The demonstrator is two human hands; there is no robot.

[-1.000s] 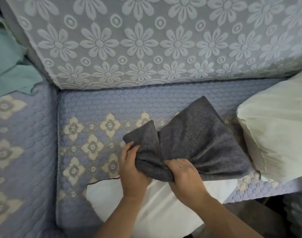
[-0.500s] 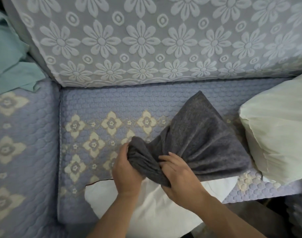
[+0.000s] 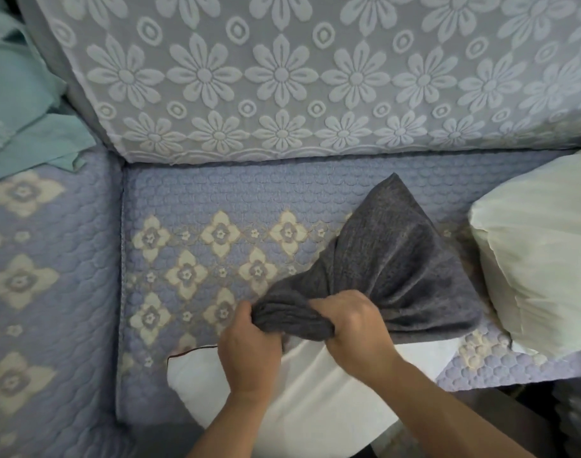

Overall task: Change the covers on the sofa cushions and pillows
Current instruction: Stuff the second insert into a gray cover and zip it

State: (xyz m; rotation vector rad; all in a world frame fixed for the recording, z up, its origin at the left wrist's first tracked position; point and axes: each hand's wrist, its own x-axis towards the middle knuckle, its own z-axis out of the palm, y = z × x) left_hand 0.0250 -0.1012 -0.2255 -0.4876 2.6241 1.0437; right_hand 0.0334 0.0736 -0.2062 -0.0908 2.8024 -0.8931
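Both hands (image 3: 302,335) gripping bunched grey cover (image 3: 391,259)

Blue quilted sofa seat (image 3: 190,200), bearing grey cover (image 3: 398,259) centre-right, white pillow (image 3: 315,401) bottom centre, cream pillow (image 3: 540,259) right, teal cloth (image 3: 25,127) upper left.

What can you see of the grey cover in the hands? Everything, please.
The grey cover is a dark, heathered, soft-looking fabric, bunched into folds at its near end and fanning out to a raised point toward the backrest. The left hand and right hand both grip the gathered end. It lies on the quilted seat cushion, its near edge over the white pillow.
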